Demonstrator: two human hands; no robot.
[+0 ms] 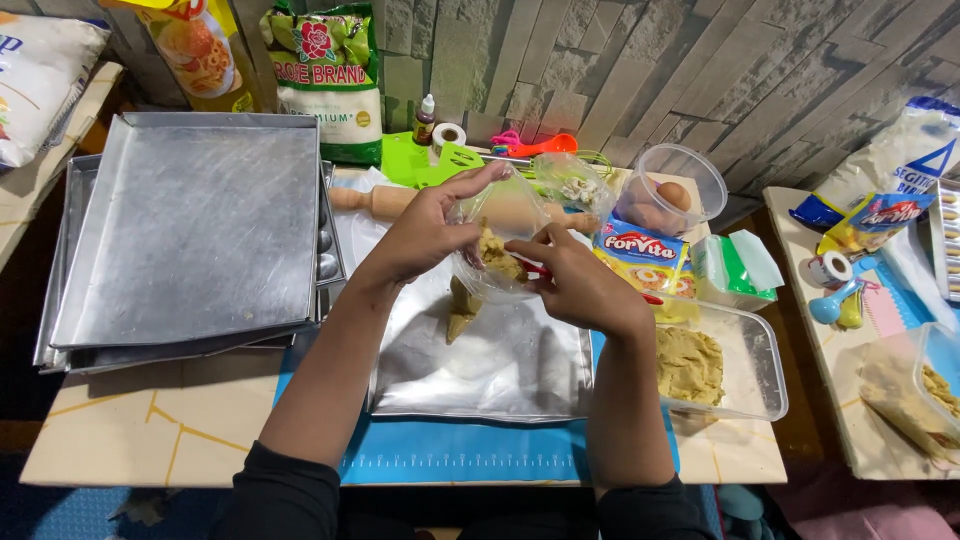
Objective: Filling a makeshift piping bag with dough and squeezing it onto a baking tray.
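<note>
Two hands, left hand (425, 235), right hand (575, 280), one dough-filled piping bag (495, 250); one tray (480, 370)

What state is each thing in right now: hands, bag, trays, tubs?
left hand: holds the piping bag's mouth open
right hand: pushes dough into the bag
piping bag: partly filled, tip hanging down
flat tray: bare, no dough on it
stacked trays: piled upside down
dough tub: open, partly full
egg tub: open, holds eggs

Bright, even light falls from overhead. The stacked metal trays (190, 230) at the tabletop's (150, 420) left edge show soft glare. Shadows are faint and short. Edges bend slightly; focus is sharp throughout.
</note>
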